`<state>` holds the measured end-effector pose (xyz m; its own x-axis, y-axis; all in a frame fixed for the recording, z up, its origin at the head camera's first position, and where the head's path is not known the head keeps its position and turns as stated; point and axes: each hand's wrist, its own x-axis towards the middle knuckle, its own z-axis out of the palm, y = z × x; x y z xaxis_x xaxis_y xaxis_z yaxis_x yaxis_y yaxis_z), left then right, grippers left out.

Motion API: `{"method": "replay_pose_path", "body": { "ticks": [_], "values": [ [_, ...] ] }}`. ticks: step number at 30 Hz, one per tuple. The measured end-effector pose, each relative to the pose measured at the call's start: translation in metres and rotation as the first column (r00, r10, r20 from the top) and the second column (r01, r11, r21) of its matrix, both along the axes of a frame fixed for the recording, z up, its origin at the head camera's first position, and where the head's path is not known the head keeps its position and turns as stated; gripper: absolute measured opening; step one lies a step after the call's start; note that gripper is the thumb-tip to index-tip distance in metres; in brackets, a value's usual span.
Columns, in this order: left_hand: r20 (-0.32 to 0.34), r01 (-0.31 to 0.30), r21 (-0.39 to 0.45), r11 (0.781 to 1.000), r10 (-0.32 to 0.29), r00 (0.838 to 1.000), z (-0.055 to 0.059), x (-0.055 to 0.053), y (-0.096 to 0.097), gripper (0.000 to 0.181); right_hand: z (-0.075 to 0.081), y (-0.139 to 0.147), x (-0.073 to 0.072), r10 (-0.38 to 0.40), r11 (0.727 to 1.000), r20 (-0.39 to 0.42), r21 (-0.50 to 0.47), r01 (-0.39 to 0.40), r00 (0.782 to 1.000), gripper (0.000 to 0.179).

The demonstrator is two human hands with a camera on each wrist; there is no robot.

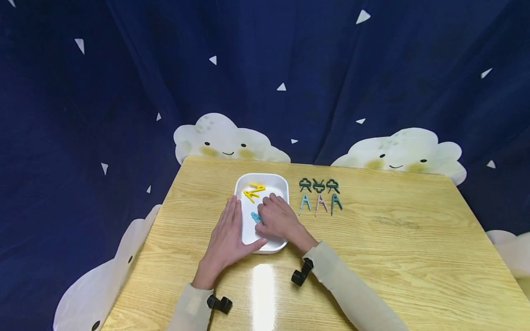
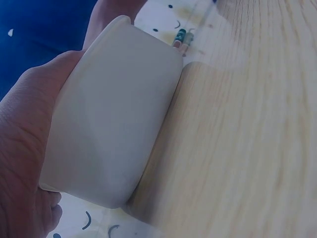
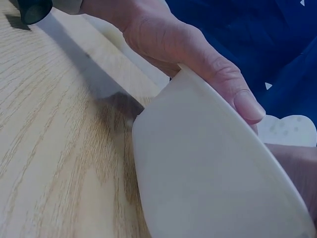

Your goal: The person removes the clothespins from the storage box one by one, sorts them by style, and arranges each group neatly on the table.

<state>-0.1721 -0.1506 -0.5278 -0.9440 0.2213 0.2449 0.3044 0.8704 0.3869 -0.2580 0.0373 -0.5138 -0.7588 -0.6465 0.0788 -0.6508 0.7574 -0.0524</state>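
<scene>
A white tray (image 1: pixel 267 248) stands on the wooden table. My left hand (image 1: pixel 227 234) lies against its left side, fingers straight along the edge and thumb over the near rim. In the right wrist view, that thumb (image 3: pixel 249 105) rests on the rim. Inside the tray is my right hand (image 1: pixel 278 218), fingers curled, pinching a light blue clothespin (image 1: pixel 255 216) that is partly hidden under them. Two yellow clothespins, an upper yellow clothespin (image 1: pixel 257 187) and a lower yellow clothespin (image 1: pixel 250 196), lie toward the tray's far left.
Right of the tray, three dark green cloud-shaped clips (image 1: pixel 319 185) form a row. Below them lie a light blue clothespin (image 1: pixel 304 202), a pink clothespin (image 1: pixel 320 203) and a teal clothespin (image 1: pixel 336 202). Behind the table hangs a dark blue curtain (image 1: pixel 256 87) with clouds.
</scene>
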Motion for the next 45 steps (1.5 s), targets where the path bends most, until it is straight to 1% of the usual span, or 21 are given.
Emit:
{"method": "replay_pose_path", "body": {
  "ticks": [4, 6, 8, 11, 13, 18, 24, 32, 40, 45],
  "values": [
    [-0.001, 0.004, 0.001, 1.0, -0.004, 1.0, -0.0005, -0.0002, 0.0004, 0.133, 0.0007, 0.0003, -0.0003, 0.016, 1.0, 0.024, 0.016, -0.017, 1.0, 0.028],
    [-0.002, 0.005, 0.004, 1.0, -0.005, 1.0, -0.0003, -0.0005, 0.0006, 0.132, 0.0013, 0.0007, -0.0006, 0.034, 0.999, 0.034, 0.013, -0.034, 0.999, 0.031],
    [-0.003, 0.004, 0.008, 1.0, -0.004, 1.0, -0.0001, -0.0008, 0.0007, 0.132, 0.0019, 0.0011, -0.0007, 0.049, 0.999, 0.038, 0.01, -0.05, 0.998, 0.04],
    [-0.002, 0.003, 0.009, 1.0, -0.003, 1.0, 0.0007, -0.0009, 0.0008, 0.132, 0.0021, 0.0013, -0.0006, 0.063, 0.998, 0.045, 0.021, -0.064, 0.997, 0.06],
    [0.0, 0.001, 0.01, 1.0, -0.001, 1.0, 0.0012, -0.0006, 0.0009, 0.132, 0.0019, 0.0012, -0.0004, 0.065, 0.997, 0.051, 0.038, -0.067, 0.997, 0.067],
    [-0.006, 0.003, 0.011, 1.0, -0.003, 1.0, 0.002, -0.0006, 0.0016, 0.131, 0.0016, 0.0007, 0.0001, 0.061, 0.997, 0.07, 0.053, -0.064, 0.996, 0.062],
    [-0.005, 0.003, 0.007, 1.0, -0.003, 1.0, 0.0019, -0.001, 0.0011, 0.131, 0.002, 0.0009, -0.0001, 0.069, 0.996, 0.079, 0.053, -0.074, 0.994, 0.066],
    [-0.001, 0.001, 0.012, 1.0, -0.001, 1.0, 0.0005, -0.0009, 0.0004, 0.131, 0.0019, 0.0, -0.0005, 0.062, 0.996, 0.064, 0.055, -0.065, 0.996, 0.062],
    [-0.018, 0.001, 0.006, 1.0, 0.0, 1.0, 0.0, -0.001, -0.0003, 0.131, 0.0006, -0.0008, -0.0011, 0.054, 0.996, 0.072, 0.072, -0.06, 0.996, 0.063],
    [0.005, 0.0, 0.012, 1.0, 0.0, 1.0, -0.0005, 0.0003, -0.0007, 0.132, 0.0005, -0.0008, 0.0, 0.045, 0.997, 0.093, 0.065, -0.052, 0.995, 0.062]
  ]
}}
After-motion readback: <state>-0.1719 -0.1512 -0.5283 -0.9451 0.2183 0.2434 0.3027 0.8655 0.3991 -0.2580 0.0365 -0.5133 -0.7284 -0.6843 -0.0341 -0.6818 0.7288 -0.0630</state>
